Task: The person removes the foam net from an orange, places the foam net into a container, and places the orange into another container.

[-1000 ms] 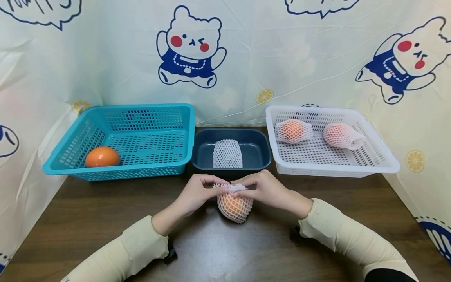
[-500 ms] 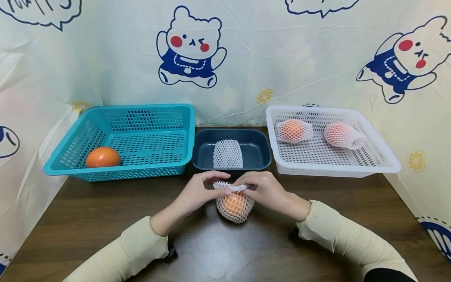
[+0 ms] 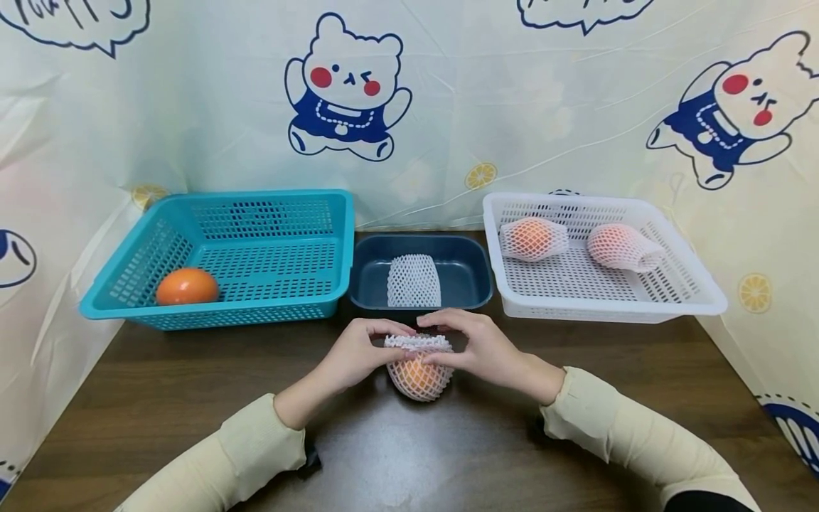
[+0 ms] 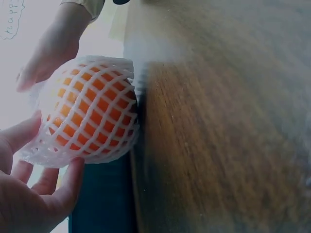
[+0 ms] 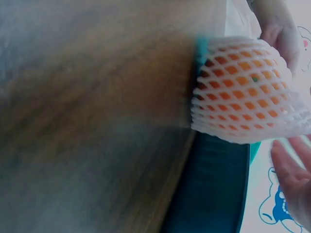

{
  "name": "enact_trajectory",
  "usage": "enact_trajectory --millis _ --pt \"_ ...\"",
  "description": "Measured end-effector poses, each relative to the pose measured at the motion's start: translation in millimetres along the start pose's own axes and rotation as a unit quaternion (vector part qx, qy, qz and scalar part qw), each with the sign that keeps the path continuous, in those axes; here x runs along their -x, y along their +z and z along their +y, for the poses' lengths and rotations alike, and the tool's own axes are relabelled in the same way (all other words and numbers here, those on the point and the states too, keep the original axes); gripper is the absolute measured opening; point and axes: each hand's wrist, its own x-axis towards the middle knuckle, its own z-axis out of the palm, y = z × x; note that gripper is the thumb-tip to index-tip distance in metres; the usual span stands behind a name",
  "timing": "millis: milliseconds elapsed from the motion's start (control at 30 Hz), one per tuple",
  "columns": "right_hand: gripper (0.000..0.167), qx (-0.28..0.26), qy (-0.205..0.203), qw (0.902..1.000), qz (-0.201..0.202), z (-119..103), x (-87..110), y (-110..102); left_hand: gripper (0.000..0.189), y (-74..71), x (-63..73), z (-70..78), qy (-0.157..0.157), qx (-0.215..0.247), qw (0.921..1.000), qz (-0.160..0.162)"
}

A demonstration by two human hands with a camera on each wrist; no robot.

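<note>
An orange (image 3: 419, 378) in a white foam net sleeve (image 4: 104, 104) is between my two hands, low over the table, with the sleeve's open end bunched at the top. My left hand (image 3: 358, 355) pinches that end between thumb and fingers from the left. On the right, my right hand (image 3: 489, 350) has its thumb against the net and its fingers held apart from it, nearly straight. The right wrist view shows the fingers (image 5: 291, 170) beside the sleeve's end, and a small green spot on the orange through the mesh.
Behind the hands stands a dark blue tray (image 3: 467, 274) with one flat foam net (image 3: 414, 281). A teal basket (image 3: 275, 306) at left holds a bare orange (image 3: 188, 286). At right, a white basket (image 3: 601, 307) holds two netted oranges (image 3: 532, 238). A printed cloth hangs behind.
The netted orange has shifted slightly left and away from me. My right fingers have lifted off the net's top edge and spread, while the left hand keeps its hold.
</note>
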Motion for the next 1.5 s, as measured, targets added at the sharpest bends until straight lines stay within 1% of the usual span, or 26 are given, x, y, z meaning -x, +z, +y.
enact_trajectory --millis 67,133,200,267,367,467,633,700,833,933,1000,1067,1167,1267,1333,1400,1433,1500 --pt "0.06 0.017 0.024 0.999 -0.035 0.3 0.7 -1.6 0.023 0.3 -0.1 -0.7 0.01 -0.01 0.9999 0.006" --pt "0.063 0.029 0.042 0.9964 -0.068 1.5 1.5 -2.2 0.02 0.8 -0.4 -0.6 0.016 -0.02 0.9996 0.014" --pt "0.057 0.021 0.048 0.9945 -0.09 2.0 1.5 -1.9 0.016 1.0 -0.4 -0.4 0.022 -0.032 0.9991 0.018" --pt "0.049 0.006 0.05 0.994 -0.097 1.8 1.2 -1.3 0.013 1.3 -0.1 0.4 0.021 -0.042 0.9987 0.018" --pt "0.039 -0.014 0.045 0.9953 -0.084 0.1 -0.4 -1.1 0.01 1.4 0.5 1.7 0.018 -0.047 0.9986 0.018" --pt "0.031 -0.018 0.037 0.9964 -0.074 -3.1 -2.8 -3.0 0.01 1.7 0.9 3.5 0.018 -0.047 0.9985 0.019" --pt "0.022 0.007 0.018 0.9973 -0.071 -9.2 -6.2 -7.6 0.011 2.7 1.0 5.3 0.017 -0.059 0.9978 0.026" --pt "0.021 0.023 0.009 0.9974 -0.068 -10.2 -6.3 -8.8 0.012 3.2 1.3 5.7 0.018 -0.063 0.9974 0.03" --pt "0.022 0.04 -0.012 0.9973 -0.06 -13.4 -5.0 -10.6 0.016 3.4 2.3 4.9 0.029 -0.055 0.9976 0.032" --pt "0.022 0.046 -0.021 0.9976 -0.048 -13.2 -3.4 -9.8 0.025 2.5 2.5 3.4 0.04 -0.04 0.9982 0.023" --pt "0.022 0.04 -0.014 0.9984 -0.036 -11.1 -1.8 -8.2 0.036 1.4 2.6 2.5 0.043 -0.052 0.9976 0.014" --pt "0.021 0.025 0.002 0.9993 -0.026 -8.2 -0.4 -6.3 0.045 0.4 2.4 2.2 0.041 -0.064 0.9972 -0.002" --pt "0.025 -0.014 0.036 0.9988 -0.03 -3.7 1.3 -3.8 0.041 -0.4 1.7 1.3 0.042 -0.082 0.9956 -0.021" --pt "0.044 -0.035 0.063 0.9956 -0.061 -0.2 1.8 -3.0 0.028 -0.2 0.9 0.5 0.045 -0.075 0.9959 -0.023" --pt "0.056 -0.034 0.068 0.9931 -0.089 1.8 2.1 -3.7 0.024 0.1 0.8 0.7 0.046 -0.073 0.9962 -0.017" --pt "0.064 -0.023 0.067 0.9912 -0.112 3.2 2.0 -4.8 0.021 0.3 0.2 0.5 0.047 -0.075 0.996 -0.012" --pt "0.064 -0.018 0.066 0.9905 -0.119 3.8 1.9 -5.4 0.021 0.3 -0.1 0.4 0.046 -0.073 0.9962 -0.012" --pt "0.059 -0.017 0.064 0.9896 -0.128 3.2 0.5 -7.2 0.019 0.3 -0.5 0.5 0.047 -0.069 0.9964 -0.012"
